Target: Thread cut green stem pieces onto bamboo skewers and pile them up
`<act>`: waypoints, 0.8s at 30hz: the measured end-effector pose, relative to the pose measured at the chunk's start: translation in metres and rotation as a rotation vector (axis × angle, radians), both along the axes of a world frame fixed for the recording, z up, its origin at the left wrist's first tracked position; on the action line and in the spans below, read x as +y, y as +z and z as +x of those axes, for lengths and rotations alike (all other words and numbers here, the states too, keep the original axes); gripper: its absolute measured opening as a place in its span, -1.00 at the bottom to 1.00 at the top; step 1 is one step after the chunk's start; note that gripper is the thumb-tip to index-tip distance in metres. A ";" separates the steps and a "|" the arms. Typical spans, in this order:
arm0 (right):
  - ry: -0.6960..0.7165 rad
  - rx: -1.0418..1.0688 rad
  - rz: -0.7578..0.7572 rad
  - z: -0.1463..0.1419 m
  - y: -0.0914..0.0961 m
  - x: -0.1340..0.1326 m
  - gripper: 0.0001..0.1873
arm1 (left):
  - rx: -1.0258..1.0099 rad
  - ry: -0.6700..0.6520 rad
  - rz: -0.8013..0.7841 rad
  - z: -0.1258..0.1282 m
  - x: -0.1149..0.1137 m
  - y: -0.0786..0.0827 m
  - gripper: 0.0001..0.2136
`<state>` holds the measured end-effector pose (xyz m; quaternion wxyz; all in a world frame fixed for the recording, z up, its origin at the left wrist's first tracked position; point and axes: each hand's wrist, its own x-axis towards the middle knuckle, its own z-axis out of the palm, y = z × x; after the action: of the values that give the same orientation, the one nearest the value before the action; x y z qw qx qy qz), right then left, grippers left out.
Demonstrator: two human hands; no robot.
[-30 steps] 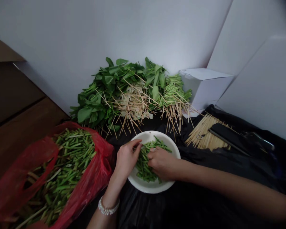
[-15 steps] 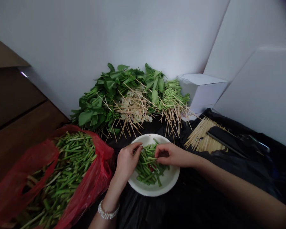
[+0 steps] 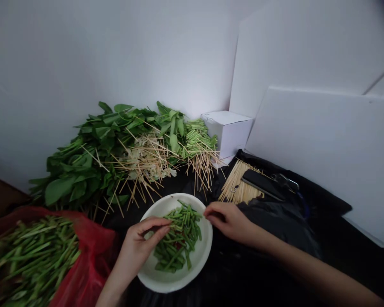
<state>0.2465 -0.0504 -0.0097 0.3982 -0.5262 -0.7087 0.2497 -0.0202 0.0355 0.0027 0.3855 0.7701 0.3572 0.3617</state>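
Note:
A white bowl (image 3: 166, 281) sits on the black cloth in front of me, holding several cut green stems (image 3: 178, 241). My left hand (image 3: 139, 247) reaches in from the left, thumb and fingers pinched on the stems in the bowl. My right hand (image 3: 228, 220) hovers at the bowl's right rim, fingers curled together near the top of the stems; whether it holds any of them I cannot make out.
A red plastic bag (image 3: 89, 260) of green stems lies at the lower left. Behind the bowl are skewered leafy greens (image 3: 92, 157), skewered stems (image 3: 198, 140) and loose bamboo skewers (image 3: 235, 187). A white box (image 3: 227, 130) and dark tools (image 3: 264, 183) sit at the right.
My right hand has drawn out of the stems to the bowl's right rim. My view has swung right, shifting bowl and bag leftward. The left hand stays on the stems.

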 end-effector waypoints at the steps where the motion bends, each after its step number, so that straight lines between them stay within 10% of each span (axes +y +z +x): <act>1: -0.077 -0.090 0.034 0.014 -0.004 -0.014 -0.83 | -0.008 0.014 -0.013 -0.002 0.002 0.000 -0.88; 7: -0.146 -0.496 -0.058 0.086 -0.023 -0.056 -0.81 | -0.049 0.078 -0.131 -0.010 0.005 0.007 -0.80; 19: 0.144 -1.077 0.198 0.088 -0.018 0.054 -0.83 | -0.112 0.176 -0.396 -0.028 -0.030 0.056 -0.76; 24: 0.212 -1.137 0.325 0.098 -0.030 0.056 -0.81 | 0.107 0.017 -0.374 -0.085 -0.090 0.041 -0.87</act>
<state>0.3442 0.0055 -0.0398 0.0048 -0.4364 -0.8881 -0.1442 -0.1049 -0.0543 0.0440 0.4995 0.6999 0.4446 0.2508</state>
